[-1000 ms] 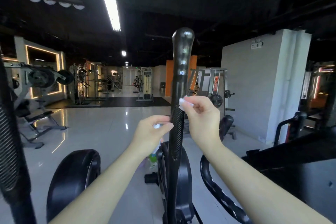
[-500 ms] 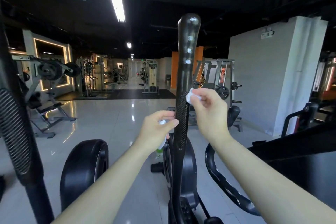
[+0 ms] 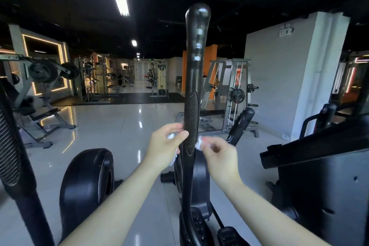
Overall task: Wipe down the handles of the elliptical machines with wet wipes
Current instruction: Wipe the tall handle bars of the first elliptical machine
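An upright black elliptical handle (image 3: 194,78) stands in the near centre. The left hand (image 3: 164,147) pinches a white wet wipe (image 3: 171,137) against the handle's ribbed grip; the right hand (image 3: 218,152), just right of it, pinches the wipe's other end with curled fingers.

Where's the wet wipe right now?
In the head view, the wet wipe is pinched in the right hand, just right of the handle.
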A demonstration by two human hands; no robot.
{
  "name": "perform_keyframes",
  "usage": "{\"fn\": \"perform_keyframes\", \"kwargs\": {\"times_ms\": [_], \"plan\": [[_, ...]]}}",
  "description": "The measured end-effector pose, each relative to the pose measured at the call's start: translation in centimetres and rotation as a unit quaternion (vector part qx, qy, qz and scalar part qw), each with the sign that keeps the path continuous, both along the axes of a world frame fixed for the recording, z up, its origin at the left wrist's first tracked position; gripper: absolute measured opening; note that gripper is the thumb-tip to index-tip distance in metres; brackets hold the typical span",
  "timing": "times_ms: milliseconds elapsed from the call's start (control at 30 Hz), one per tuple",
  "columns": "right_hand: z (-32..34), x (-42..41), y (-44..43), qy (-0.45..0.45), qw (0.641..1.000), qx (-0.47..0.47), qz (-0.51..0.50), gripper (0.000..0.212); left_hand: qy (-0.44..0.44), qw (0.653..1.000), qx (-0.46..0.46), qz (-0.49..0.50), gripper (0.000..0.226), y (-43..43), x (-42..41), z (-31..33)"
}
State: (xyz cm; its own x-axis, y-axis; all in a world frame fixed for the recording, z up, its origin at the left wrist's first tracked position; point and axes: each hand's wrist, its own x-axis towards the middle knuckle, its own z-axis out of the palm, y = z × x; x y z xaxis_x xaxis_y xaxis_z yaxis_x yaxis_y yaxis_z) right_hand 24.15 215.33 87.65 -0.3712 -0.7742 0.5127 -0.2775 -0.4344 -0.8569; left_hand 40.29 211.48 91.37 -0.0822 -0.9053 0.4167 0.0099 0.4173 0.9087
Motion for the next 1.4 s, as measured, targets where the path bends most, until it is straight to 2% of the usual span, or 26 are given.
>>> {"fn": "perform_keyframes", "kwargs": {"times_ms": [100, 233, 300, 367, 533, 600, 700, 800, 867, 1000, 1100, 1167, 1233, 1400], "plan": [[2.5, 0.3, -0.6, -0.012, 0.999, -0.040, 0.015, 0.018, -0.007, 1.000, -0.001, 0.006, 0.015, -0.1, 0.1, -0.6], [-0.4, 1.0, -0.4, 0.020, 0.999, -0.025, 0.008, 0.028, -0.011, 1.000, 0.021, 0.007, 0.014, -0.3, 0.0, -1.6], [-2.8, 1.2, 0.2, 0.018, 1.000, 0.002, 0.004, 0.033, 0.001, 1.000, 0.031, 0.001, 0.015, -0.4, 0.0, -2.1], [-4.2, 1.3, 0.6, 0.009, 0.998, 0.052, 0.019, 0.026, 0.008, 0.999, 0.037, -0.005, 0.015, -0.4, 0.0, -2.3], [-3.0, 1.3, 0.9, -0.021, 0.992, 0.120, 0.018, 0.019, -0.007, 0.999, 0.031, 0.001, 0.013, -0.2, 0.1, -2.0], [-1.1, 1.4, 1.2, -0.041, 0.994, 0.098, 0.008, 0.021, -0.018, 1.000, 0.022, 0.005, 0.013, -0.2, 0.2, -1.9], [3.0, 1.7, 1.3, -0.051, 0.998, 0.016, -0.017, 0.009, -0.031, 0.999, 0.019, 0.009, 0.014, -0.2, 0.2, -1.7], [5.7, 2.1, 1.3, -0.017, 0.998, -0.055, -0.028, 0.010, -0.016, 0.999, 0.032, 0.002, 0.013, -0.4, 0.1, -1.8], [5.1, 2.4, 1.2, -0.002, 0.998, -0.050, -0.022, 0.013, -0.004, 0.999, 0.038, 0.002, 0.012, -0.5, 0.1, -1.9], [-0.3, 3.0, 1.8, 0.033, 0.999, 0.005, 0.010, 0.023, 0.012, 0.999, 0.045, 0.003, 0.012, -0.4, -0.1, -2.2], [-2.6, 3.4, 2.9, 0.078, 0.996, 0.036, 0.037, 0.031, -0.017, 0.999, 0.034, 0.012, 0.013, 0.2, 0.2, -1.9], [-1.8, 3.0, 3.3, 0.050, 0.998, 0.032, 0.036, 0.030, -0.033, 0.999, 0.028, 0.017, 0.015, 0.6, 0.5, -1.6], [0.3, 2.3, 3.2, 0.001, 0.999, 0.005, 0.042, 0.016, -0.030, 0.999, 0.014, 0.026, 0.016, 1.1, 0.9, -1.0], [6.8, 1.6, 3.0, -0.012, 0.993, -0.072, 0.097, 0.018, -0.025, 0.998, -0.057, -0.011, 0.014, 3.2, 1.0, 2.9]]}}
